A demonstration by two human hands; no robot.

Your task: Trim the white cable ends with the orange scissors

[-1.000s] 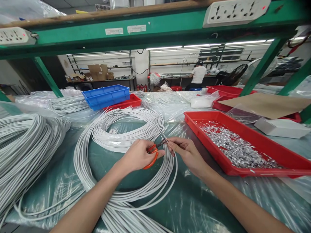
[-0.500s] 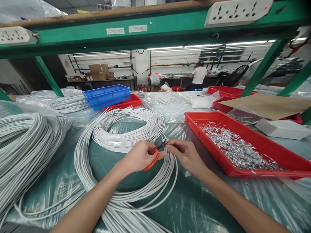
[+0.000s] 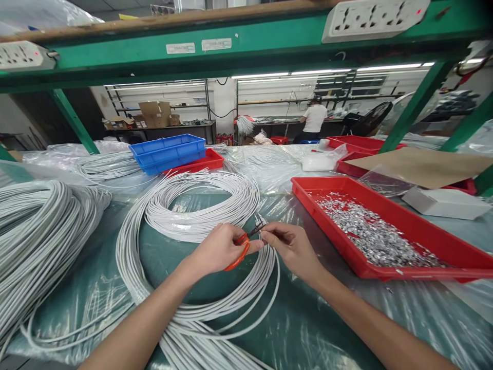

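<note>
Right hand (image 3: 290, 247) now slightly nearer wearer and closer to left hand (image 3: 221, 249); its thumb tip, higher and apart from left thumb in earliest view, now sits just above left thumb's tip. Left thumb reaches slightly farther toward right hand. Scissors (image 3: 239, 255) in left hand slightly lower, blades shifted a little relative to right fingertips. Loose outer cable (image 3: 278, 282) below right hand hangs in slightly lower curve, with wider gap inside it.
</note>
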